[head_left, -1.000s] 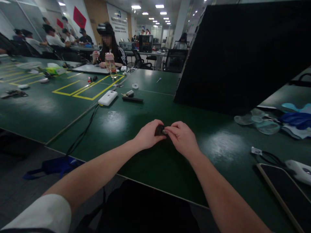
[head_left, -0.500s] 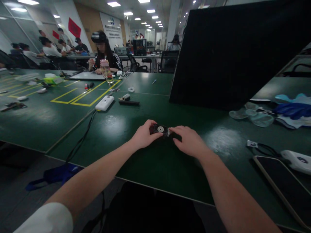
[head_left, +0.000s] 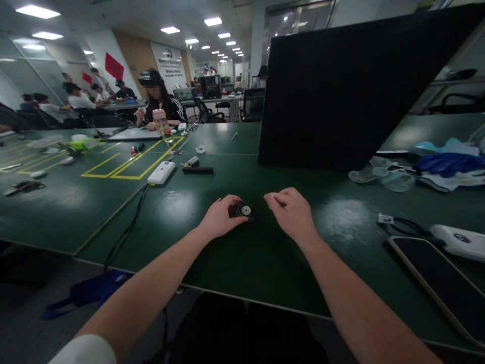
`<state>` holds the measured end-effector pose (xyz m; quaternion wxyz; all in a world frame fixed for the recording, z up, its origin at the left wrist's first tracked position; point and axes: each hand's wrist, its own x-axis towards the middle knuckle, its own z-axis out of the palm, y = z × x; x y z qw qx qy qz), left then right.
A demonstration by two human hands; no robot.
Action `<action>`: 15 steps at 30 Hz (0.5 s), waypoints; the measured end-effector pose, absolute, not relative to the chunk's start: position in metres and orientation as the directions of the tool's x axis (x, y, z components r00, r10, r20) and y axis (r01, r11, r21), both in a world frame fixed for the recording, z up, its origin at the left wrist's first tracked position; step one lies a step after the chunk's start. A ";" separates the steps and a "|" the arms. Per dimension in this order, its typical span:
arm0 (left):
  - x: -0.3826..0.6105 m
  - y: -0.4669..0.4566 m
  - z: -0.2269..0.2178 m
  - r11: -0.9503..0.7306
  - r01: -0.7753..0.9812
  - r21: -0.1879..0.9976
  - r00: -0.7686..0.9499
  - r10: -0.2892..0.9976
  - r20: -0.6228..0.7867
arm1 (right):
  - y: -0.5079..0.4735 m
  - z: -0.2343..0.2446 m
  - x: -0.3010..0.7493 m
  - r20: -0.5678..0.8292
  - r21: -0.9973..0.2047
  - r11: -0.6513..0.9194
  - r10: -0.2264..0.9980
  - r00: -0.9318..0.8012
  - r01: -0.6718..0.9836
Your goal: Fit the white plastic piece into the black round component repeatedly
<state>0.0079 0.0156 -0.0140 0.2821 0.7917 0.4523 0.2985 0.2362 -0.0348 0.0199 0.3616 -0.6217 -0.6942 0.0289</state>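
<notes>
Green table (head_left: 265,263) bears a small black device (head_left: 243,210) gripped by the left hand (head_left: 220,221); the right hand (head_left: 291,215) hangs beside it, loosely curled, empty.

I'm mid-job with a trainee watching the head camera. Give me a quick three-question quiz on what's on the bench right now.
1. True or false: the right hand is touching the small black part.
2. Which hand grips that part? A) left hand B) right hand C) both
3. Fill in: the white power bank lies beyond the left hand, and a ___ cable runs from it off the green table.

Key: 1 false, there is a gap between them; 2 A; 3 black.
</notes>
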 end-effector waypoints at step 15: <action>0.012 0.009 -0.012 -0.434 0.580 0.689 0.430 0.882 0.194 | -0.052 0.027 0.218 0.421 -0.707 0.343 0.907 -0.022 0.619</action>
